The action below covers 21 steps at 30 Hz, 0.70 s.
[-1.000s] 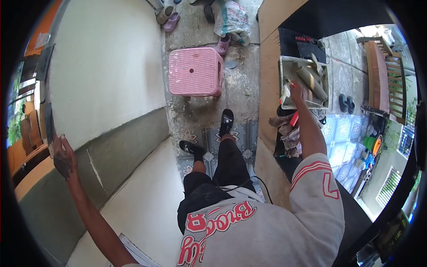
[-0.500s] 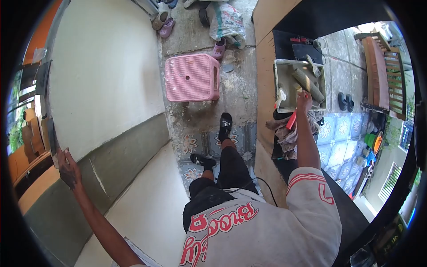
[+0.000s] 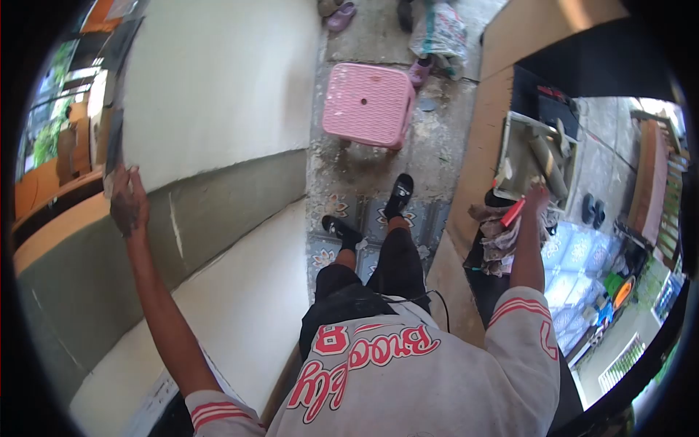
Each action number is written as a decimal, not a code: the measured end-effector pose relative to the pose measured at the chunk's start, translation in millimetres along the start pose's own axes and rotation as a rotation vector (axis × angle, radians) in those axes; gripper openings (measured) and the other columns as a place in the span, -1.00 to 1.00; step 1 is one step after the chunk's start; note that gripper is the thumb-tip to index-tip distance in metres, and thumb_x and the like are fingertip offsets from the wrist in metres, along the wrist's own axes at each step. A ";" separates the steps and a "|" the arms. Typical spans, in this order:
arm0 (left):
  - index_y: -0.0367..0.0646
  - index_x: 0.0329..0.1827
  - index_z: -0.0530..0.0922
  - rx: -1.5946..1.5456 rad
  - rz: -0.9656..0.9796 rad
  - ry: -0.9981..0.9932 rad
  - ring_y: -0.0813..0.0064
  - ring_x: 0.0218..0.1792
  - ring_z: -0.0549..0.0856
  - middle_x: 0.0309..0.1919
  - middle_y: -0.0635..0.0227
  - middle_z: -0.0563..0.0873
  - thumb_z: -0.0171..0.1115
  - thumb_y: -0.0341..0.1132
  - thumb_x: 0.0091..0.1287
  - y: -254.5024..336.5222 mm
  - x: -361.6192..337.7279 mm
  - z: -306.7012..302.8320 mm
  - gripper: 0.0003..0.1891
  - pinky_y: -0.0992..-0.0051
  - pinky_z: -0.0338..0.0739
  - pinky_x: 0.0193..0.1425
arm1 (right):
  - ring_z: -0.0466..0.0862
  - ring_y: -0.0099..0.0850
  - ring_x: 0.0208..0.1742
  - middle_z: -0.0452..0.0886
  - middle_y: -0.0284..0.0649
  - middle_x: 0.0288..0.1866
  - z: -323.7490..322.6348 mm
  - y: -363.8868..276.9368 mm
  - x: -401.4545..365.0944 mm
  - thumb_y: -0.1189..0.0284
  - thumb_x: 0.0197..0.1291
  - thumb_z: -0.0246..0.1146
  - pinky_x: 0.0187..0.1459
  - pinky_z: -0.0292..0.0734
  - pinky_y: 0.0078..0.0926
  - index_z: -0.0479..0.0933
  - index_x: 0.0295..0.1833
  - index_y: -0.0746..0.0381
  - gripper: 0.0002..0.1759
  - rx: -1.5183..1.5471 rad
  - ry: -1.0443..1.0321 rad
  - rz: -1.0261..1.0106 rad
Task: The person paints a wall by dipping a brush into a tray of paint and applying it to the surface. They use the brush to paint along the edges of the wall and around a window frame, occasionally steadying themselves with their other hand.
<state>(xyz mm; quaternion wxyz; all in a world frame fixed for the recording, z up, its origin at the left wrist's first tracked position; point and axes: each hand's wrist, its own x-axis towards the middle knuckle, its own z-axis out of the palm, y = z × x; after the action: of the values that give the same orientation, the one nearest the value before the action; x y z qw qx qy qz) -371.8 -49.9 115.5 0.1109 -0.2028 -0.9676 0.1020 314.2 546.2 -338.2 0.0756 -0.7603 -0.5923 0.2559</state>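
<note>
My right hand (image 3: 537, 200) is closed on a red-handled tool (image 3: 513, 212); the handle pokes out toward the lower left, and the working end is too small to make out. That hand is at the near rim of a pale, dirty bin (image 3: 511, 135), in which a grey-green tube-shaped piece (image 3: 545, 162) leans. Beneath the handle lies a crumpled, stained cloth (image 3: 499, 244). Far to the left, my left hand (image 3: 129, 204) has its fingers bent over the edge of a wall (image 3: 226, 95), beside a dark strip (image 3: 115, 142) along that edge.
A pink plastic stool (image 3: 368, 105) stands on the concrete floor ahead of my feet. Behind it are a white sack (image 3: 440, 36) and clogs (image 3: 340, 16). A wooden board (image 3: 486, 124) flanks the bin. Black slippers (image 3: 593, 211) and a bench (image 3: 648, 175) are at the right.
The view has shifted, so the scene sits farther right. My right hand has drawn back from inside the bin to its near rim, still with the red-handled tool. The left hand stays at the wall edge.
</note>
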 end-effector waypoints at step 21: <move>-0.19 -0.13 0.74 -0.030 0.229 0.055 0.04 -0.12 0.77 -0.14 0.01 0.77 0.10 0.11 0.38 2.1 -3.2 -24.3 -0.49 0.19 0.63 0.02 | 0.62 -0.36 -0.18 0.64 -0.25 -0.30 96.3 -147.7 -444.4 0.35 0.33 0.14 -0.12 0.50 -0.34 0.56 -0.22 0.23 -0.82 1.890 -1.216 0.403</move>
<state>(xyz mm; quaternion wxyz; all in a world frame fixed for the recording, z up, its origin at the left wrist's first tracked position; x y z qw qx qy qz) -362.0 -45.6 137.7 0.1218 -0.3163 -0.9361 0.0940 66.4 153.0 -225.8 0.2761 -0.2305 0.0316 0.9326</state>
